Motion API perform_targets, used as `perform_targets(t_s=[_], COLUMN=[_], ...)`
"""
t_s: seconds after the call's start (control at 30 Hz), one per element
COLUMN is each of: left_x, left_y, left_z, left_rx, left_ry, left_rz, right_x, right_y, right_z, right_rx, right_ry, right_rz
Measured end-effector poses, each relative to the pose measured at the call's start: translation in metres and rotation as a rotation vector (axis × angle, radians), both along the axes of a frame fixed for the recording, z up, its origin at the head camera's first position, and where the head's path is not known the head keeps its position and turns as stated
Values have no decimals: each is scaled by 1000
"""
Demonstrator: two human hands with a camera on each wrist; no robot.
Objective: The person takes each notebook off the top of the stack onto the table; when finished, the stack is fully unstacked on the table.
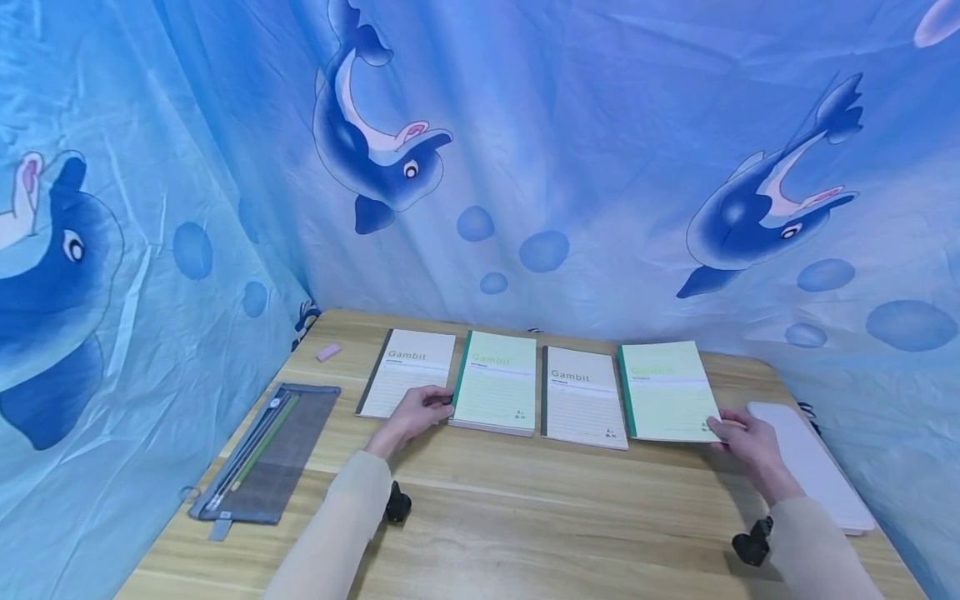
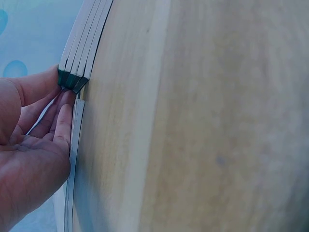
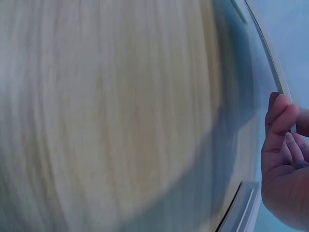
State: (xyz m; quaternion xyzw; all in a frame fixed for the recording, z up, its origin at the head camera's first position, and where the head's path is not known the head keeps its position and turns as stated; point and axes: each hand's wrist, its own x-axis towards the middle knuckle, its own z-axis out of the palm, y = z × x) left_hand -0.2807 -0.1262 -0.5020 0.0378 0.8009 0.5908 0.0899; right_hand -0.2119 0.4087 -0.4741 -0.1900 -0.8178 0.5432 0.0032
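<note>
My left hand [image 1: 417,412] holds the spine edge of a stack of green-spined notebooks [image 1: 495,383], near its lower left corner. In the left wrist view, the thumb [image 2: 41,87] lies at the top of the green spines and the other fingers are lower down beside them. My right hand [image 1: 752,440] pinches the lower right corner of a green notebook [image 1: 667,396] on the right. That corner is raised, and a shadow falls on the table under it. Between the two green covers lies a white notebook [image 1: 583,396] with a dark spine; another white notebook [image 1: 408,371] lies left of the stack.
A grey mesh pencil case [image 1: 300,458] with pencils inside lies on the left of the wooden table [image 1: 525,525]. Behind it is a pink eraser [image 1: 327,352]. A flat white case [image 1: 813,467] lies at the right edge, beside my right hand. A dolphin-print curtain [image 1: 600,167] encloses the table.
</note>
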Motion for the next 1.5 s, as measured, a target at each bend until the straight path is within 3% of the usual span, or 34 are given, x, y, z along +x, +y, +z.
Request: perform_targets(t_s=[0.3, 0.47, 0.67, 1.0, 1.3, 1.5], left_x=[1, 0, 1, 2, 0, 0], left_y=[-1, -2, -3, -1, 0, 0], left_z=[2, 1, 1, 0, -2, -2], left_rx=[-10, -6, -9, -5, -5, -2], left_ry=[-1, 4, 1, -45, -41, -40], left_rz=[5, 4, 0, 7, 6, 4], right_x=[0, 1, 4, 13, 17, 18], right_y=[10, 10, 5, -2, -6, -5], right_z=[-10, -14, -19, -17, -16, -18], right_rx=[80, 117, 246, 311, 524, 584], right_ry=[-50, -61, -66, -30, 24, 40], right_rz=[-82, -85, -70, -59, -52, -61])
